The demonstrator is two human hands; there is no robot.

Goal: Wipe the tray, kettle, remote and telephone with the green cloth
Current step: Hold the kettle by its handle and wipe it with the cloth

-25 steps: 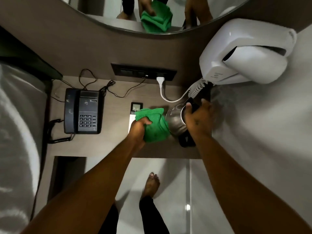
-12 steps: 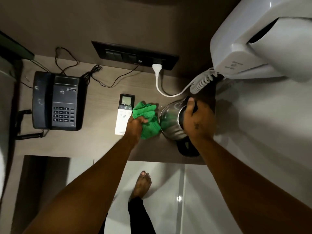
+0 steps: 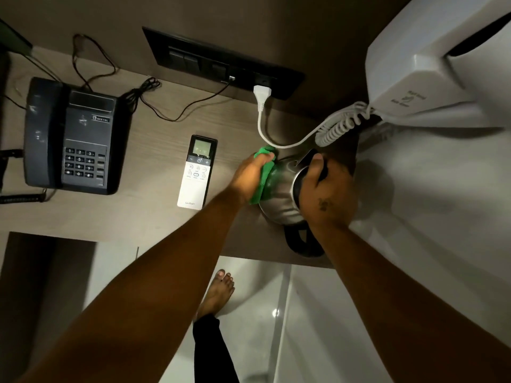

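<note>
Your bare foot (image 3: 218, 293) is standing on the pale floor (image 3: 249, 341) below both forearms. Your right hand (image 3: 325, 194) is gripping the top of the steel kettle (image 3: 279, 197), its fingers (image 3: 316, 161) wrapped over the black lid and handle, tilting the body toward your left. Your left hand (image 3: 250, 172) is pressing the green cloth (image 3: 264, 175) against the kettle's side, fingers closed on the fabric; since half a second ago the cloth has moved off the surface (image 3: 138, 217) and up onto the metal, showing less bunched, and the camera has come in closer. Just left of your left fingers the white remote (image 3: 197, 172) is lying flat, a small word printed at its near end that looks like "LLOYD". Well beyond it to the left the black telephone (image 3: 73, 136) is sitting, labelled "BEETEL". Past your fingertips a white plug (image 3: 262, 95) is sitting in the dark socket panel (image 3: 221, 63), and the white wall-mounted dryer (image 3: 439, 59) is hanging above your right hand, its printing too small to read.
</note>
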